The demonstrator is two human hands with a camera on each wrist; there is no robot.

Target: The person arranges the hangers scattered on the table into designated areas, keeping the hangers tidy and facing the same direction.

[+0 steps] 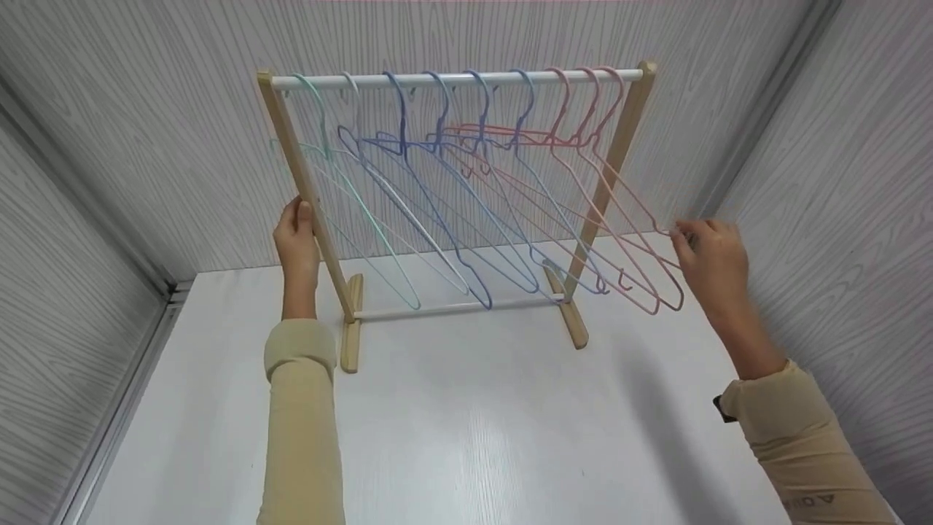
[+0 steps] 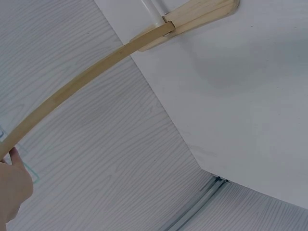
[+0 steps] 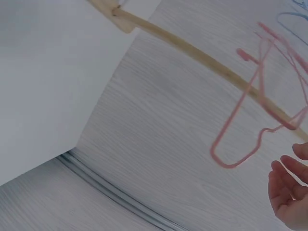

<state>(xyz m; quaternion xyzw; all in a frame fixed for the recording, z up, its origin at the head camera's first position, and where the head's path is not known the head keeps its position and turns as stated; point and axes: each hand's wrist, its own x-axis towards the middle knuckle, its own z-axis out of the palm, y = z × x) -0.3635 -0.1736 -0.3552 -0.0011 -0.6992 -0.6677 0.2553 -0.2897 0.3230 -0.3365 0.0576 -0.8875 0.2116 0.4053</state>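
A small wooden clothes rack (image 1: pixel 616 153) stands on the white table, with wire hangers along its white top rail (image 1: pixel 466 80). My left hand (image 1: pixel 295 233) holds the rack's left post, thumb on the near side; the left wrist view shows this hand (image 2: pixel 14 190) at the post (image 2: pixel 72 86). The right hand (image 1: pixel 711 259) is raised at the outer end of the rightmost pink hanger (image 1: pixel 630 197). In the right wrist view, that hand's (image 3: pixel 291 192) fingers are loosely bent and apart, with the looped end of a pink hanger (image 3: pixel 226 166) beside them and nothing between them.
From the left hang a mint green hanger (image 1: pixel 364 208), a white hanger (image 1: pixel 430 244), several blue hangers (image 1: pixel 485 204), then the pink ones. Wood-grain panels (image 1: pixel 838 219) enclose the white table (image 1: pixel 466 423) at the back and sides. The rack's wooden feet (image 1: pixel 352 346) rest on the tabletop.
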